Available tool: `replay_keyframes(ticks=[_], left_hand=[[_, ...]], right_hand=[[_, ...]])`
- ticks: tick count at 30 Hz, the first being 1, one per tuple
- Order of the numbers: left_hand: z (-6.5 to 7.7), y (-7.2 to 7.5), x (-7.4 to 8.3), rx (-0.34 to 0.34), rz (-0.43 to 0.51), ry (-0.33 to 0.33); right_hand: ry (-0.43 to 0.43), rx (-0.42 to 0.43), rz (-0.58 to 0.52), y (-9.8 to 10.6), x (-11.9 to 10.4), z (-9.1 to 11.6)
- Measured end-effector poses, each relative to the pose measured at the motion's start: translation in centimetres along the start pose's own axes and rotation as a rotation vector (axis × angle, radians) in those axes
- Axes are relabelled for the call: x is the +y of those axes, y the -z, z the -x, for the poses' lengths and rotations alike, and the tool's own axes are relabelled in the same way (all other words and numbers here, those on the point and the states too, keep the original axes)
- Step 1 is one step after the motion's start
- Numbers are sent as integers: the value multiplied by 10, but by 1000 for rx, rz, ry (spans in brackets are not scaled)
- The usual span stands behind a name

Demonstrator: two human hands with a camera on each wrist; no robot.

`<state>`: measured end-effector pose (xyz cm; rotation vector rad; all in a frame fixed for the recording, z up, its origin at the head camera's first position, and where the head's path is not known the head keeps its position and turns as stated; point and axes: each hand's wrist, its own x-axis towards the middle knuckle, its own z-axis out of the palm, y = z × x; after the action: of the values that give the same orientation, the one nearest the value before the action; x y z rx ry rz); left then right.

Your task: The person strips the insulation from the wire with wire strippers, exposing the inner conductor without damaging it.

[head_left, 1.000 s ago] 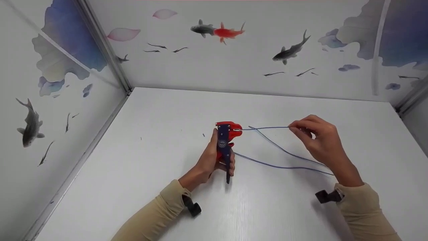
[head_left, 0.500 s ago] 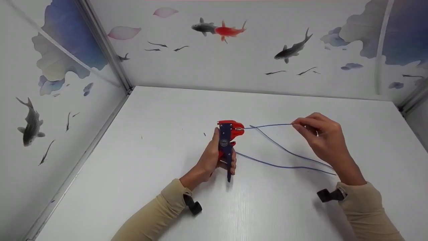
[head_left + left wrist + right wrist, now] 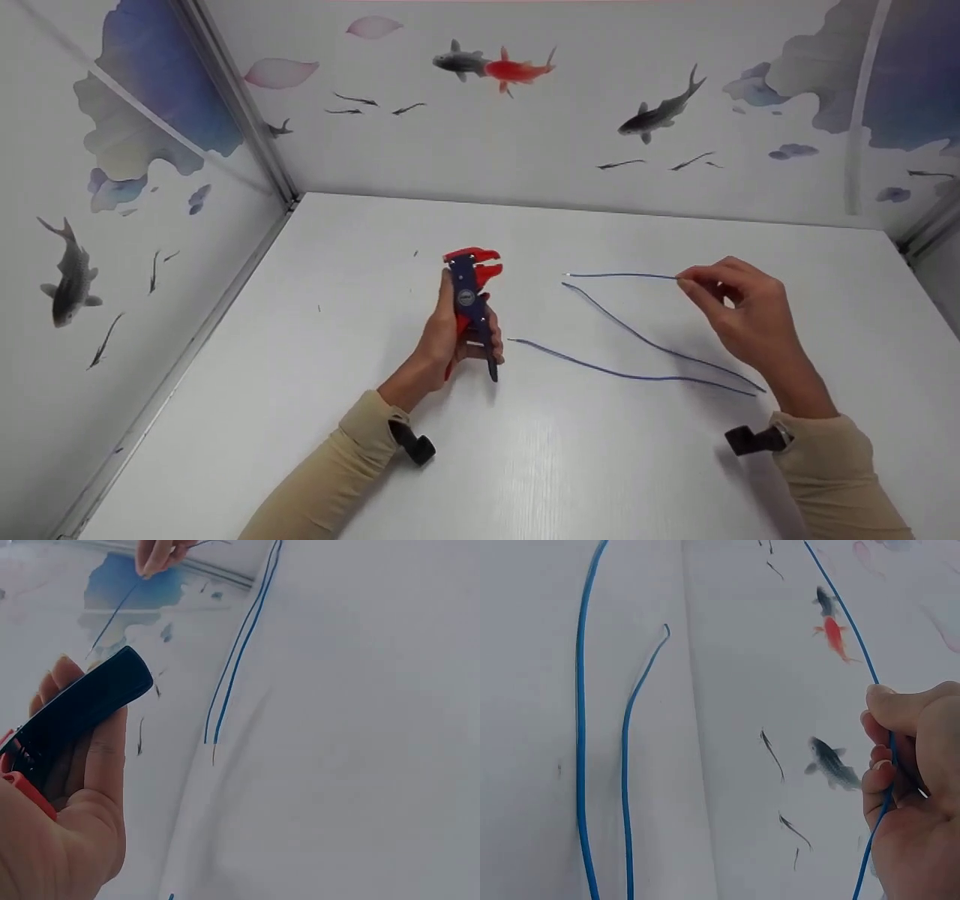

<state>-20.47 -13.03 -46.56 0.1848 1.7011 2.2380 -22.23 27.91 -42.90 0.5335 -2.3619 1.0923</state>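
My left hand [image 3: 435, 345] grips a wire stripper [image 3: 466, 296] with a dark blue body and red jaws, held upright over the table. The jaws gape with nothing between them. To the right, my right hand [image 3: 750, 315] pinches a thin blue wire [image 3: 622, 274] between thumb and fingertips. Its free end points left toward the stripper, apart from it, and shows a short pale bare tip. In the right wrist view the held wire [image 3: 847, 615] runs on below the fingers. The left wrist view shows the stripper's handle [image 3: 94, 701] across my palm.
Two more lengths of blue wire lie on the white table, an upper one [image 3: 645, 342] and a lower one [image 3: 630, 376] with a bare end. Small offcuts [image 3: 415, 253] are scattered left of the stripper. White panels printed with fish stand at the back and left.
The stripper has moved left, off the wire's end, and its jaws now gape. My right hand has shifted slightly right with the wire. A small offcut now shows behind the stripper.
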Motion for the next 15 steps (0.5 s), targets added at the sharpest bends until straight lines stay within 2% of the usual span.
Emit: replay_keyframes(ticks=[2, 5, 11, 15], left_hand=[[1, -6, 0, -43, -43, 7], [1, -11, 0, -64, -67, 2], [3, -13, -1, -80, -52, 22], [4, -13, -4, -104, -54, 37]], right_hand=[[-7, -31, 14, -4, -4, 1], [-33, -94, 46, -13, -9, 4], [-99, -304, 152, -38, -14, 11], [-179, -394, 220, -48, -15, 17]])
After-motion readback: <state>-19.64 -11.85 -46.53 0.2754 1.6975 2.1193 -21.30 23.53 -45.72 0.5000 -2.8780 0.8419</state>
